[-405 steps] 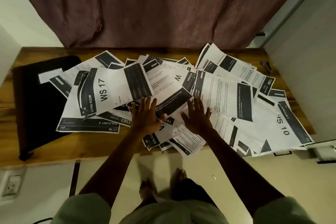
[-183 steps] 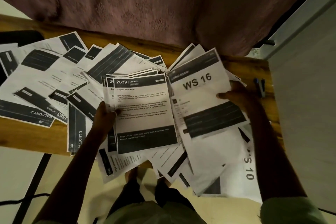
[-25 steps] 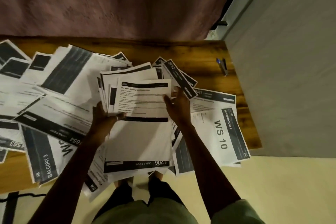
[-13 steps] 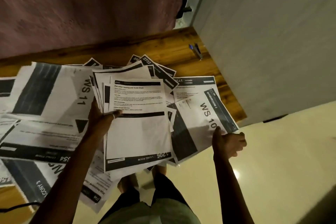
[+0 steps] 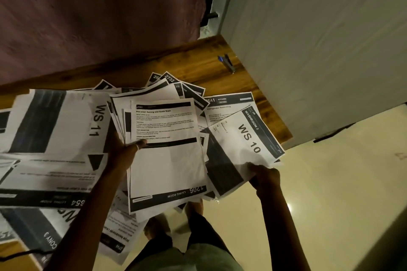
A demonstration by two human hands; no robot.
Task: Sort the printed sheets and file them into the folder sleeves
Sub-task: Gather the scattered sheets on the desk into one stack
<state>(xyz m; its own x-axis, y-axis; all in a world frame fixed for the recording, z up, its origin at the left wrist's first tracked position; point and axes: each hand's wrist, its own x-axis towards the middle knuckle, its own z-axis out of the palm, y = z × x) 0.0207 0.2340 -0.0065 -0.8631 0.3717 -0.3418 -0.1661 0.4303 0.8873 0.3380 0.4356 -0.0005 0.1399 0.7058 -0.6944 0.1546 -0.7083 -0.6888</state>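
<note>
My left hand (image 5: 124, 150) grips a fanned stack of printed sheets (image 5: 163, 123), thumb on the top page headed with a wash task. My right hand (image 5: 263, 177) pinches the near edge of the "WS 10 Washroom 2" sheet (image 5: 246, 138), which overhangs the table's front right. Loose sheets cover the wooden table (image 5: 191, 66): "WS 11" (image 5: 66, 121) at left, a kitchen sheet (image 5: 229, 105) behind WS 10, and a "1206 Living Room" sheet (image 5: 167, 182) under the held stack. No folder is in view.
Two pens (image 5: 226, 62) lie on bare wood at the table's far right, by a grey cabinet wall (image 5: 319, 39). A maroon curtain (image 5: 99, 11) hangs behind. Tiled floor (image 5: 341, 182) lies to the right; my feet (image 5: 171, 222) show below the table edge.
My right hand left the held stack, swung out to the right and took hold of the WS 10 sheet's near edge. My view turned right. The left hand kept its stack.
</note>
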